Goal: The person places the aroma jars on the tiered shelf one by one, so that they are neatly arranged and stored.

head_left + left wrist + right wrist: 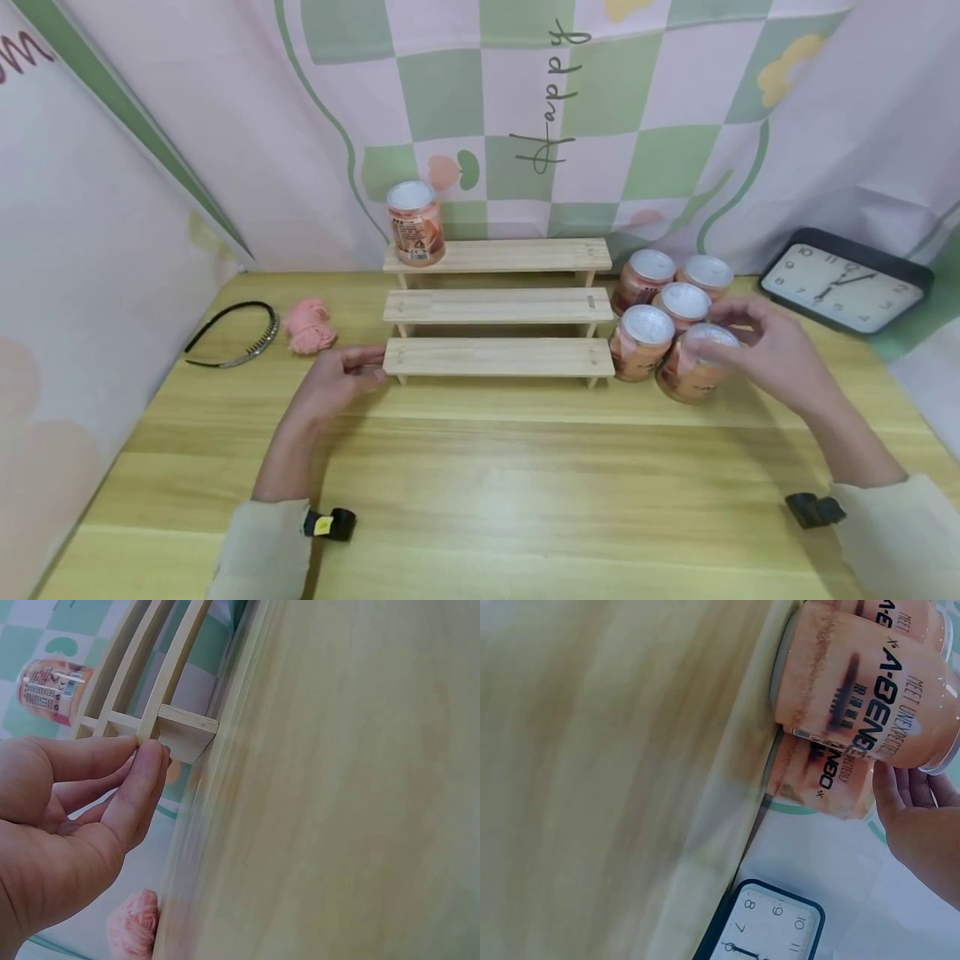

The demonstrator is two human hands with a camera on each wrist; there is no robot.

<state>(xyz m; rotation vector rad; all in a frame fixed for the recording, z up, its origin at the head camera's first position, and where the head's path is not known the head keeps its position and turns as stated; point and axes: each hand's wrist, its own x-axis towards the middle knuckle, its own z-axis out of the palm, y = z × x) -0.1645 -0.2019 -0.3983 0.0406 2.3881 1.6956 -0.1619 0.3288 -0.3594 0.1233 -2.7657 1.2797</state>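
A three-step wooden display rack point(498, 357) stands against the back curtain. My left hand point(333, 385) pinches the left end of its lowest step between thumb and fingers, as the left wrist view shows close up. One orange-labelled can point(417, 229) with a silver lid stands at the left of the top step. Right of the rack is a cluster of several similar cans point(647, 333). My right hand point(783, 358) grips the front-right can point(688, 379) near its top. In the right wrist view that can point(870, 694) looks upright on the table, and its label reads A-BENBO.
A black-framed clock point(843, 279) leans at the back right, beyond the cans. At the left lie a black headband point(266, 337) and a pink yarn bundle point(309, 327). The wooden tabletop point(495, 492) stretches in front of the rack; a checked curtain point(525, 92) hangs behind.
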